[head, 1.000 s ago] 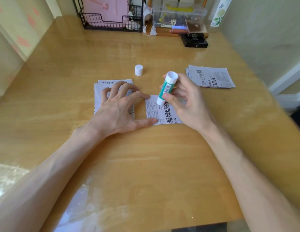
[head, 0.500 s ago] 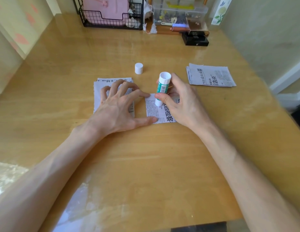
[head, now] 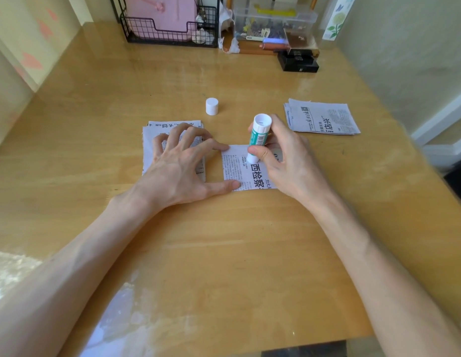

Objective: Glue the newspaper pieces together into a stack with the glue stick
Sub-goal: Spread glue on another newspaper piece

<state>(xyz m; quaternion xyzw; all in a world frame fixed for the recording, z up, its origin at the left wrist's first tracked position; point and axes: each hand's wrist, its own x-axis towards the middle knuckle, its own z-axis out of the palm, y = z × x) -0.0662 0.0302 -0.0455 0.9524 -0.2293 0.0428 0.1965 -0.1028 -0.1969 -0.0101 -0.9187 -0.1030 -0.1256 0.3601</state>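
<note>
Glue stick [head: 259, 136], white with a green label, stands nearly upright at the middle of the worktop [head: 224, 253]. Its lower end is pressed to the far part of a single newspaper piece [head: 237, 171]. The right hand [head: 291, 163] is clamped round the glue stick, thumb on the near side of the barrel and fingers curled behind it. Its palm covers the right part of the newspaper piece, so that edge is hidden.

The left hand [head: 180, 168] is spread and holds nothing. Its index fingertip presses the far left corner of the newspaper piece and its thumb tip presses the near left corner. The other fingertips rest arched on a stack [head: 149, 143] of newspaper pieces just to the left. The back of that hand hides most of the stack, and whether the stack touches the single piece cannot be told.

The white cap [head: 212, 106] stands upright on the worktop, beyond the two hands and apart from both. A loose pile [head: 324, 119] of more newspaper pieces lies to the far right, well apart from the right hand.

Along the far edge stands a black wire basket [head: 170, 34] with a pink case [head: 159, 14] in it. To its right is a clear box [head: 275, 21] of small items. A black box [head: 297, 63] sits just in front of the clear box.
</note>
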